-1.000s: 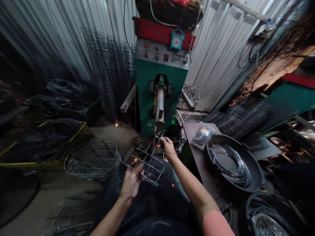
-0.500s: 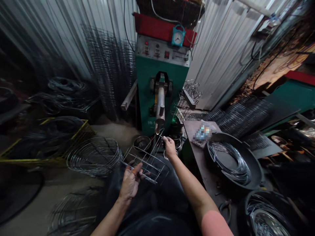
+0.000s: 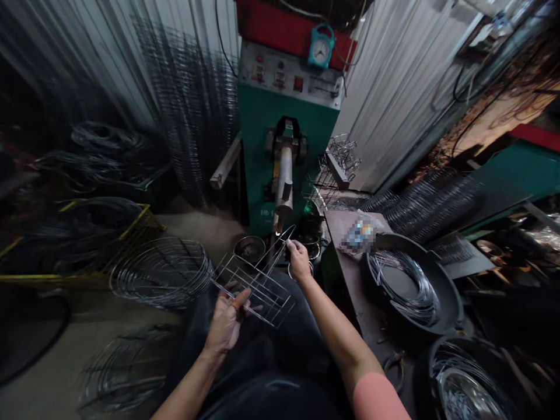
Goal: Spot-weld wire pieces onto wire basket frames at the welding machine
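Observation:
A wire rack [image 3: 273,299] of thin crossed metal rods is held tilted over my lap. My left hand [image 3: 225,324] is closed around its near left edge, thumb on top and fingers underneath. At the far end, my right hand [image 3: 298,259] pinches a thin wire [image 3: 287,233]; I cannot tell whether it is joined to the rack. This wire lies close to the lower tip [image 3: 277,228] of the metal arm [image 3: 285,175] on a green spot-welding machine [image 3: 258,128]. Whether wire and tip touch is unclear.
A round bowl [image 3: 249,249] sits below the machine. Wire hoops [image 3: 164,274] lie at left, beside a yellow crate [image 3: 144,224]. On the right, a bench [image 3: 341,233] and a black pan [image 3: 457,303] with coiled wire flank my arm. A blue clock [image 3: 321,48] stands on the machine.
The view has shifted slightly, so the machine's panel sits higher. The rack has turned a little, and its far end remains near the machine's tip. Both hands keep their hold.

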{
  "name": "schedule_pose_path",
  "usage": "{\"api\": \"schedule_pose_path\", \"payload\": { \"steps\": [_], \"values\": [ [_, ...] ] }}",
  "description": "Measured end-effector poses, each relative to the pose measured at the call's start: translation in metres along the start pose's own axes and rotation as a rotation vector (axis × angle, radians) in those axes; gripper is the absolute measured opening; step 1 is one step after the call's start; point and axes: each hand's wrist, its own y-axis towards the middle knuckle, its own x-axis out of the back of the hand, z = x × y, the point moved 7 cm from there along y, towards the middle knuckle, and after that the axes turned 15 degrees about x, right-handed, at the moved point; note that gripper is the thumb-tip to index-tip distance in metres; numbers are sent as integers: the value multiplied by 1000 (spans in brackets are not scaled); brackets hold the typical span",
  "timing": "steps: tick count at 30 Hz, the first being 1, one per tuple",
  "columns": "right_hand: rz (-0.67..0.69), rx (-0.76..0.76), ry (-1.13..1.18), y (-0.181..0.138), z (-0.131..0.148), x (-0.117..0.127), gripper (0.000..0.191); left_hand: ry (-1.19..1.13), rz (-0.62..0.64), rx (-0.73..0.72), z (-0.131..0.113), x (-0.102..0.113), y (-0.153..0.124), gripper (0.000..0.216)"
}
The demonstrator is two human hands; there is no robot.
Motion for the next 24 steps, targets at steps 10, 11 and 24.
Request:
{"api": "schedule_pose_path", "payload": {
  "steps": [10, 11, 24],
  "values": [
    [-55, 29, -52, 11, -12, -1, 30, -30, -57, 9, 2, 2, 6, 54],
    [-52, 26, -42, 12, -11, -1, 30, -27, -59, 9, 0, 0, 6, 54],
    [-32, -13, 100, 11, -7, -6, 27, -75, -70, 32, 12, -3, 8, 48]
  ]
}}
